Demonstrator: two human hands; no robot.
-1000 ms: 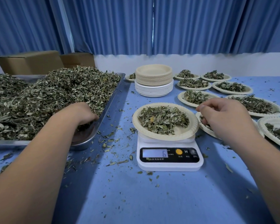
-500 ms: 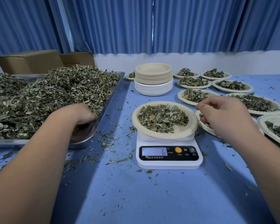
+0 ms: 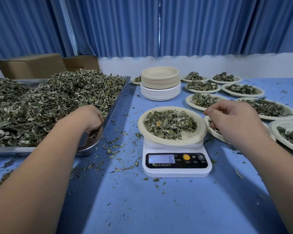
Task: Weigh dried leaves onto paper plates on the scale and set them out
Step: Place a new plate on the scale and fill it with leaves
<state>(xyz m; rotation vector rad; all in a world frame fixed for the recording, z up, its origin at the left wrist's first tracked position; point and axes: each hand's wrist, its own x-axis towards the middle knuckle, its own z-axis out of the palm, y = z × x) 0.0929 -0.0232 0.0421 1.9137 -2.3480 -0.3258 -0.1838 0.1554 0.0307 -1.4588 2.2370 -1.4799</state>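
A white kitchen scale [image 3: 177,163] stands mid-table and its display reads 6. On it rests a cream paper plate [image 3: 191,138] holding a heap of dried leaves [image 3: 169,124]. My left hand [image 3: 90,118] is curled over the near right corner of the metal tray [image 3: 120,93], fingers closed on some dried leaves. My right hand [image 3: 233,120] hovers just right of the plate, fingers pinched together; whether they hold leaves is hidden. The tray carries a large pile of dried leaves [image 3: 41,102].
A stack of unused paper plates [image 3: 160,82] stands behind the scale. Several filled plates [image 3: 242,89] cover the table's right side. Cardboard boxes [image 3: 30,65] sit behind the tray. Loose leaf bits [image 3: 115,147] litter the blue tabletop.
Both hands have stayed almost in place. The scale still reads 6.
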